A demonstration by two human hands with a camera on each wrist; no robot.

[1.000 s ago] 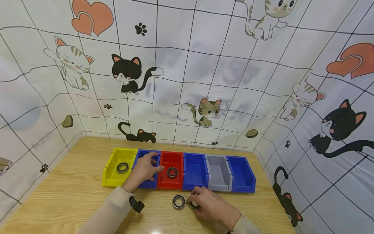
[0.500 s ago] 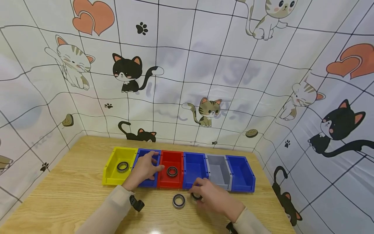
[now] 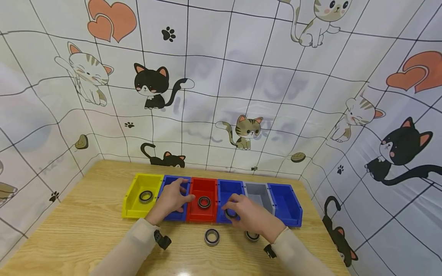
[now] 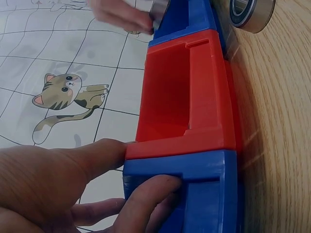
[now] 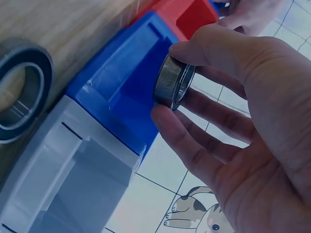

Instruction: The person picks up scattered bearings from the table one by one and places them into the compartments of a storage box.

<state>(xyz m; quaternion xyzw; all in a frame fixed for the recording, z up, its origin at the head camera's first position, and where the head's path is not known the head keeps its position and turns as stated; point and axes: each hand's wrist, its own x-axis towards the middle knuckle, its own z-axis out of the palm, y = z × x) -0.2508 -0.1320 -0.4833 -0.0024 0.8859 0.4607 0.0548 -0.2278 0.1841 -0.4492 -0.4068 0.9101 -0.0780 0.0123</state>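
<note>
My right hand [image 3: 257,215] pinches a ball bearing [image 5: 167,82] between thumb and fingertips, over the blue bin [image 5: 104,92] right of the red one. The bearing is tilted on its side in the right wrist view. My left hand [image 3: 171,199] grips the rim of another blue bin [image 4: 201,167], its thumb at the wall shared with the red bin [image 4: 214,107]. One bearing [image 3: 206,238] lies on the table before the red bin. A second bearing [image 3: 253,240] lies partly hidden below my right hand. More bearings sit in the yellow bin [image 3: 129,207] and the red bin.
The bins stand in one joined row, with a grey bin [image 3: 257,191] and a further blue bin [image 3: 288,221] at the right end. They rest on a wooden table [image 3: 69,230]. A cat-patterned sheet [image 3: 207,76] encloses the back and sides.
My right hand has lifted the bearing off the table and moved it forward over the blue bin. Another bearing has come into view beneath that hand. My left hand has stayed in place.
</note>
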